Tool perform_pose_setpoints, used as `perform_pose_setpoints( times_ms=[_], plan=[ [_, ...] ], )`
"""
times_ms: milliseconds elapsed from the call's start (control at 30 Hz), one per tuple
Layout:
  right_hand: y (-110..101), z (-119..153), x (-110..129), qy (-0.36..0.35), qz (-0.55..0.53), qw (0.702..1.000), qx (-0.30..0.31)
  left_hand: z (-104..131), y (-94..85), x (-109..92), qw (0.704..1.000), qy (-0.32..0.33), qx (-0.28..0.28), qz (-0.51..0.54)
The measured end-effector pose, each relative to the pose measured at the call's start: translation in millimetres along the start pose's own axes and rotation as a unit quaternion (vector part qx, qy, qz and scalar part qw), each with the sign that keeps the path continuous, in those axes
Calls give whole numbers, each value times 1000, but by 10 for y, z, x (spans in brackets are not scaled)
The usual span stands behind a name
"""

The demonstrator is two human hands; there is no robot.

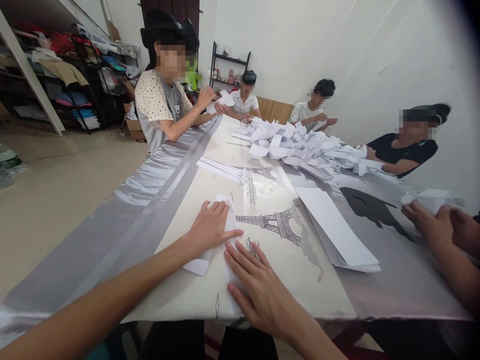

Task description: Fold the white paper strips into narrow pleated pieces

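My left hand lies on a folded strip of white paper, its thumb stretched right and its other fingers bent over the upper part of the paper. To the right, my right hand rests with fingers spread on the lower right part of white paper, near the table's front edge. The paper under both hands is partly hidden, so I cannot tell whether it is one piece. Farther up the table lie flat white strips. A stack of white sheets is to the right of my hands.
A large heap of folded white papers covers the far middle of the table. The printed tablecloth shows Eiffel towers. Several people sit around the table, some handling paper; another person's hands hold white paper at the right edge.
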State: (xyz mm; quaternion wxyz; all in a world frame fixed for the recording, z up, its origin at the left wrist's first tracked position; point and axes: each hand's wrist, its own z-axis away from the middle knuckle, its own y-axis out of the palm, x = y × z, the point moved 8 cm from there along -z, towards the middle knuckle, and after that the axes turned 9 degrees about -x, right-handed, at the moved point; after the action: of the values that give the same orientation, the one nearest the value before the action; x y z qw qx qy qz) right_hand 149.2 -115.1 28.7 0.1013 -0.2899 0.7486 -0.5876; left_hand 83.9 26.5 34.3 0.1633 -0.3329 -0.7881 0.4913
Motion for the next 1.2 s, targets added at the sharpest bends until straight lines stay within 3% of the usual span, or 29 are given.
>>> perform_pose_setpoints(
  times_ms=[133,400,600,733,800,933,1067,1200],
  plan=[
    [-4,4,5,3,-5,1000,-3,-79,65,144,998,-48,-14,40],
    [-20,-2,17,13,-7,1000,-2,-386,311,423,993,-80,-8,84],
    [-42,5,-2,27,-25,999,2,-608,199,560,992,-106,-64,0],
    [-50,2,-22,35,-37,999,3,-544,11,449,993,-79,-82,-19],
    [-43,-3,-25,35,-39,999,9,-398,-42,236,997,2,-79,1],
    [-36,-22,-25,33,-29,999,12,-59,87,-47,996,86,9,8],
    [-24,7,45,27,-7,999,-17,16,150,-51,996,73,39,14],
    [90,181,259,11,31,996,-80,-22,143,-7,996,64,56,32]
  ],
)
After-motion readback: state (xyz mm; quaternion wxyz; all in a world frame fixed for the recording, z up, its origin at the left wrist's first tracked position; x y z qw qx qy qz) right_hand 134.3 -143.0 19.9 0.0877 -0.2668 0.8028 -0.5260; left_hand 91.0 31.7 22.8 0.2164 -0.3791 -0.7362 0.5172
